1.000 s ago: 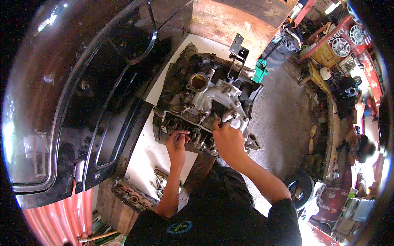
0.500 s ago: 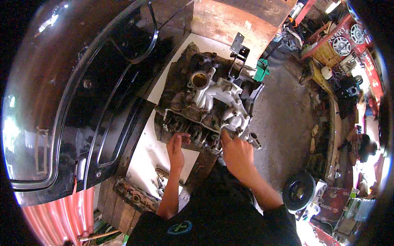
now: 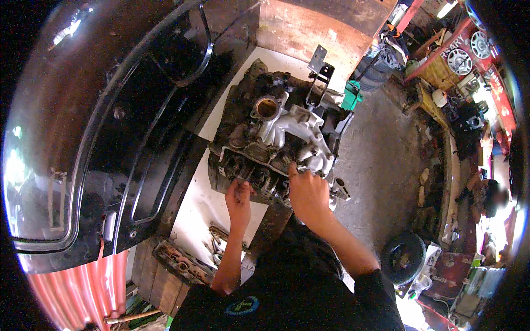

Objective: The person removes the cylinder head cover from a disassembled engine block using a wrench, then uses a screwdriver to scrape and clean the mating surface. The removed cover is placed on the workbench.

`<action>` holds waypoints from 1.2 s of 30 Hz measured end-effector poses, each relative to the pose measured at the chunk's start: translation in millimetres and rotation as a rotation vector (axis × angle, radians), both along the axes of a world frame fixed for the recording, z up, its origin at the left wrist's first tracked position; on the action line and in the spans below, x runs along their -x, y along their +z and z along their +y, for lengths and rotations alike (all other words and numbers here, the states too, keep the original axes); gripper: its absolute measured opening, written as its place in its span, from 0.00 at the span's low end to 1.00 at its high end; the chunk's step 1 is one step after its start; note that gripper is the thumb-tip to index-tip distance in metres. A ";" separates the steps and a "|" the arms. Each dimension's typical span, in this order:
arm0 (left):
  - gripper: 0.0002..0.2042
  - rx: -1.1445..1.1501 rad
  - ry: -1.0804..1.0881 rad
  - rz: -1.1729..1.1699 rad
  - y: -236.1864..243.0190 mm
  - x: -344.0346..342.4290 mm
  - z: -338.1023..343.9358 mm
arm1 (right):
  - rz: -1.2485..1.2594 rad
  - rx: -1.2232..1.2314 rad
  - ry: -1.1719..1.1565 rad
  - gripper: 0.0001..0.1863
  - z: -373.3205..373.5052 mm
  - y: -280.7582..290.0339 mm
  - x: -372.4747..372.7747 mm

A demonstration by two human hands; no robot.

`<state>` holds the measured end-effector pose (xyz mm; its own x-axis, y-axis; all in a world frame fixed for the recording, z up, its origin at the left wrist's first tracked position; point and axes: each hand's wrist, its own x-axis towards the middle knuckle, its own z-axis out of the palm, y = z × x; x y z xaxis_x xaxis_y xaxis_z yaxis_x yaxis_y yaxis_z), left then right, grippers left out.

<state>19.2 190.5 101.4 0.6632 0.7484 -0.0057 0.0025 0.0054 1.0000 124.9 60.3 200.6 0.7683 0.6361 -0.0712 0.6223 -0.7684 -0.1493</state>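
A greasy engine point(image 3: 255, 149) with a silver intake manifold point(image 3: 298, 128) is in front of me on a white-topped bench. Along its near side runs an exposed row of dark valve gear point(image 3: 259, 179). At the left end of that row is my left hand point(image 3: 238, 199), fingers curled together; whatever they hold, if anything, is hidden. My right hand point(image 3: 310, 193) reaches over the near right part of the engine. Its index finger stretches out to the engine beside the manifold's lower end, while the other fingers bend underneath, mostly out of sight. A round opening point(image 3: 268, 107) tops the manifold.
A black vehicle panel point(image 3: 118, 116) stands close on the left. Below the bench top, a wooden box point(image 3: 160, 281) carries a dirty metal engine part point(image 3: 182, 265). Loose tools point(image 3: 216, 243) lie near my left forearm. A tire point(image 3: 403, 258) rests on the floor at right.
My right hand has shifted slightly left and farther forward, its index finger now extended. My left hand has turned a little, its fingers drawn closer together, still by the valve gear.
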 end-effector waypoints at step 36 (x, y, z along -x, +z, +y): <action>0.06 0.125 -0.128 -0.111 -11.9 -7.1 15.1 | -0.022 0.037 -0.043 0.26 22.8 -24.9 -7.2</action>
<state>26.3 205.7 89.6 0.7547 0.6559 -0.0151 -0.0988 0.1364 0.9857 132.1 83.1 175.7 0.7964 0.5998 -0.0771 0.5915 -0.7992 -0.1071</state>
